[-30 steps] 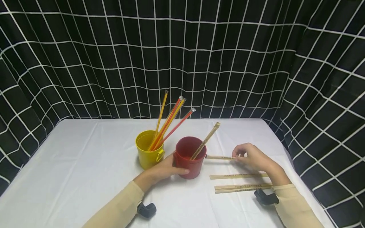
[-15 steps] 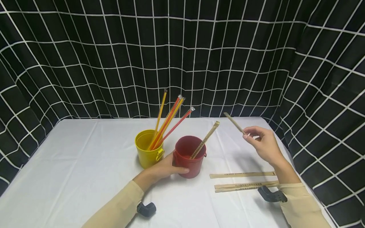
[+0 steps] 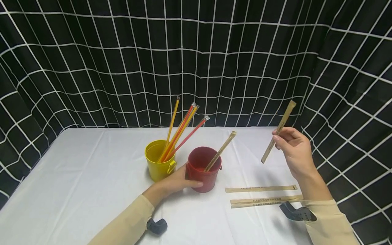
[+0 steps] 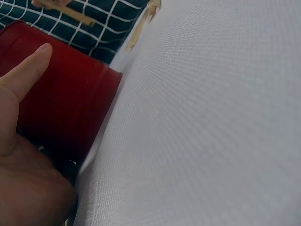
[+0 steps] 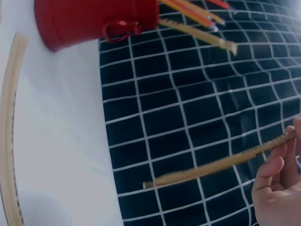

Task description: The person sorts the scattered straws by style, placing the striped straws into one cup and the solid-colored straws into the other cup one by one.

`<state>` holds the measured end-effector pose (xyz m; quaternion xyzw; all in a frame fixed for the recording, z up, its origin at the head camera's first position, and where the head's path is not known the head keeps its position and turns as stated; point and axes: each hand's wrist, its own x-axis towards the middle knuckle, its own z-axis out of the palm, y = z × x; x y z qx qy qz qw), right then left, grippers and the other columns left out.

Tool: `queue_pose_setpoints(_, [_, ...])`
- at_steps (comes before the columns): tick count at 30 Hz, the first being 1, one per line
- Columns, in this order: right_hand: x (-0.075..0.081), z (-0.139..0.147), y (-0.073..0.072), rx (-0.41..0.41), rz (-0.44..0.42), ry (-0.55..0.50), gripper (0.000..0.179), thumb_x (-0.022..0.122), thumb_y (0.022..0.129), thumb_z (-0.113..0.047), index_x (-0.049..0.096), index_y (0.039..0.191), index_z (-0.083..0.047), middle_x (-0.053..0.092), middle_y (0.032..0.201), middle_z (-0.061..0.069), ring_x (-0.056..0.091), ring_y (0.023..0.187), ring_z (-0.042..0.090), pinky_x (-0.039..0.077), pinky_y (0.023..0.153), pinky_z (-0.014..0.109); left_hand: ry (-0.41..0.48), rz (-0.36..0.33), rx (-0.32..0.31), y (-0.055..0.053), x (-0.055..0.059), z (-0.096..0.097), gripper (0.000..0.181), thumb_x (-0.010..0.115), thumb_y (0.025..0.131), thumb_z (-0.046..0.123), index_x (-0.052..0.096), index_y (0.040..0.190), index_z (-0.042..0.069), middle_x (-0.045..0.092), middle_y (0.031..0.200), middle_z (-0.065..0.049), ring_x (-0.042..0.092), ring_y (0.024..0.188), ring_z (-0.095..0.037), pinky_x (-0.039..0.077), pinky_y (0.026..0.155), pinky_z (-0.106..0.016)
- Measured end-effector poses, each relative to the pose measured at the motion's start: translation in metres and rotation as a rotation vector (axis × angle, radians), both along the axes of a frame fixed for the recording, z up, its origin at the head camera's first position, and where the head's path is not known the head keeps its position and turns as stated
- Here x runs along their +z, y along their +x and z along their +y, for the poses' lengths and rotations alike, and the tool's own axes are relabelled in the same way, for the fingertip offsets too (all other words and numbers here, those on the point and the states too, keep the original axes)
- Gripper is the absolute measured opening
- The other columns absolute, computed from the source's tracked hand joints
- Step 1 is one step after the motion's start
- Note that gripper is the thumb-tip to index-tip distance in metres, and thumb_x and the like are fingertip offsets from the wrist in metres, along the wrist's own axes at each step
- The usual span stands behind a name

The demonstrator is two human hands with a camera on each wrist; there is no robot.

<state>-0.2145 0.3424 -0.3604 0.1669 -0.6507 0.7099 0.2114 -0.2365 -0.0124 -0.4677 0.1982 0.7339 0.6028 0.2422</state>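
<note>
Wrapped straw (image 3: 280, 126) raised higher, pinched in right hand (image 3: 295, 148), left hand (image 3: 174, 181) gripping red bucket (image 3: 209, 179)

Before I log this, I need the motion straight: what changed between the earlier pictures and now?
The right hand has risen and moved rightward with the paper-wrapped straw it already pinched, now steep instead of nearly flat. Nothing was let go. The left hand still holds the red bucket; the yellow bucket and table straws stayed put.

No text could be read: dark print (image 3: 267, 200) ran along paper-wrapped straws (image 3: 240, 202) at the near right, too small to make out.
</note>
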Motion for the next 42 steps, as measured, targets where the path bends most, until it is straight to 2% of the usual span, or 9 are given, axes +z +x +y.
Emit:
queue_pose_setpoints(4, [0.003,-0.003,0.004,0.095,0.036,-0.075,0.030,0.054,0.094,0.017,0.068,0.108,-0.005,0.073,0.101,0.000,0.066,0.086,0.007,0.054,0.070,0.015,0.007,-0.003,0.000,0.001,-0.002,-0.001,0.081,0.081,0.085,0.028,0.035,0.153,0.030,0.047,0.152,0.008,0.037,0.145,-0.019,0.029,0.125,-0.055])
queue_pose_setpoints(8, [0.007,-0.005,0.006,0.156,0.080,-0.074,0.034,0.051,0.094,0.020,0.068,0.112,-0.004,0.072,0.102,0.002,0.067,0.088,0.008,0.056,0.072,0.015,0.007,0.002,0.003,0.001,0.000,-0.001,0.082,0.081,0.086,0.027,0.034,0.153,0.030,0.047,0.153,0.009,0.036,0.145,-0.018,0.029,0.125,-0.055])
queue_pose_setpoints(15, [0.010,-0.010,0.010,0.165,0.109,-0.093,0.037,0.049,0.093,0.022,0.066,0.117,0.000,0.071,0.101,0.003,0.067,0.089,0.010,0.057,0.073,0.016,0.003,-0.001,0.002,0.002,0.001,0.000,0.083,0.081,0.086,0.027,0.034,0.154,0.029,0.046,0.154,0.008,0.036,0.146,-0.018,0.028,0.126,-0.055])
queue_pose_setpoints(20, [0.012,-0.012,0.012,0.233,0.139,-0.092,0.038,0.047,0.092,0.024,0.066,0.116,0.001,0.071,0.102,0.004,0.068,0.090,0.010,0.058,0.073,0.016,-0.001,0.009,0.001,0.001,0.000,0.000,0.083,0.081,0.086,0.026,0.033,0.154,0.027,0.046,0.154,0.007,0.037,0.146,-0.019,0.028,0.126,-0.054])
queue_pose_setpoints(25, [0.014,-0.016,0.014,0.284,0.139,-0.139,0.036,0.046,0.092,0.025,0.067,0.112,0.002,0.072,0.101,0.006,0.068,0.089,0.012,0.059,0.073,0.018,-0.001,0.014,0.000,0.001,0.001,-0.001,0.083,0.080,0.086,0.028,0.034,0.154,0.027,0.046,0.154,0.006,0.037,0.146,-0.020,0.028,0.126,-0.055])
queue_pose_setpoints(29, [0.017,-0.021,0.020,0.306,0.138,-0.176,0.034,0.046,0.093,0.025,0.067,0.110,0.004,0.073,0.101,0.008,0.068,0.088,0.014,0.058,0.073,0.021,-0.001,0.007,-0.011,0.002,0.000,-0.001,0.081,0.080,0.086,0.029,0.035,0.153,0.028,0.047,0.153,0.007,0.037,0.145,-0.020,0.028,0.126,-0.055])
queue_pose_setpoints(36, [0.025,-0.026,0.025,0.340,0.189,-0.217,0.031,0.045,0.093,0.025,0.064,0.112,0.011,0.074,0.102,0.013,0.069,0.088,0.018,0.059,0.073,0.024,0.013,0.018,-0.007,0.000,0.000,-0.001,0.081,0.080,0.086,0.027,0.035,0.154,0.026,0.047,0.154,0.005,0.038,0.145,-0.021,0.029,0.125,-0.055])
queue_pose_setpoints(42, [0.025,-0.030,0.028,0.365,0.173,-0.224,0.030,0.045,0.094,0.024,0.066,0.111,0.010,0.073,0.100,0.012,0.070,0.088,0.017,0.059,0.074,0.024,0.000,0.006,-0.007,0.000,0.000,-0.001,0.082,0.081,0.086,0.028,0.035,0.154,0.027,0.047,0.154,0.006,0.037,0.145,-0.020,0.030,0.125,-0.055])
